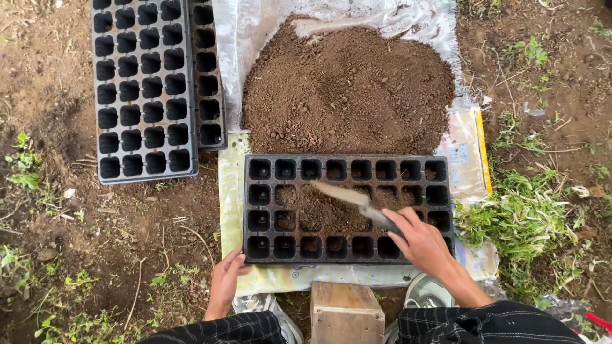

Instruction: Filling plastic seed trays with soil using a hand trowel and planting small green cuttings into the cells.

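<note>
The right hand (pixel 422 243) is clenching its fingers round a trowel (pixel 357 202), holding it over the black seed tray (pixel 347 209), which is lying on the plastic sheet (pixel 231 191) below the soil heap (pixel 347 86). The left hand (pixel 225 280), fingers loosely curled and holding nothing, is touching the tray's near-left corner.

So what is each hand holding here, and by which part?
The right hand grips a small trowel by its handle, over the black seedling tray. The left hand holds nothing, resting by the tray's near corner.

Black seed tray (pixel 274 245) flat on plastic sheet, middle cells soil-covered; trowel (pixel 357 202) lying tilted over them.
</note>
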